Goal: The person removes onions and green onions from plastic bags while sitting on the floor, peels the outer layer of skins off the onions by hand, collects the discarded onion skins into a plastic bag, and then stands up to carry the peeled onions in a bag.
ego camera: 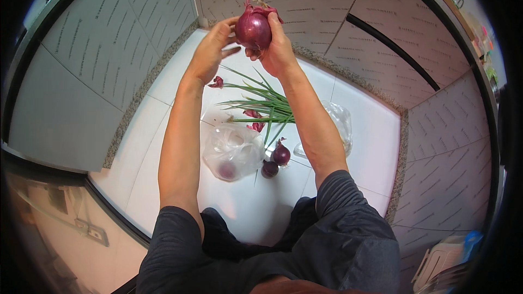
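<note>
A large red onion (253, 28) with loose dry skin at its top is held up by my right hand (278, 49), thumb along its side. My left hand (212, 49) is just left of it, fingers spread; whether they touch the onion I cannot tell. Beneath my forearms, a bunch of green onions (273, 106) lies on the white tiled floor (163, 118). Pieces of onion skin (255, 126) are by the stalks, with another skin scrap (217, 82) farther off. Nearer me, two smaller red onions (281, 153) are beside a clear plastic bag (233, 149) with an onion inside.
Another clear plastic bag (341, 118) is partly hidden by my right forearm. Cabinet panels (318, 8) with a granite base strip (359, 77) border the floor. A black handle (392, 51) runs along the right-hand panel. A plastic container (439, 259) is at lower right.
</note>
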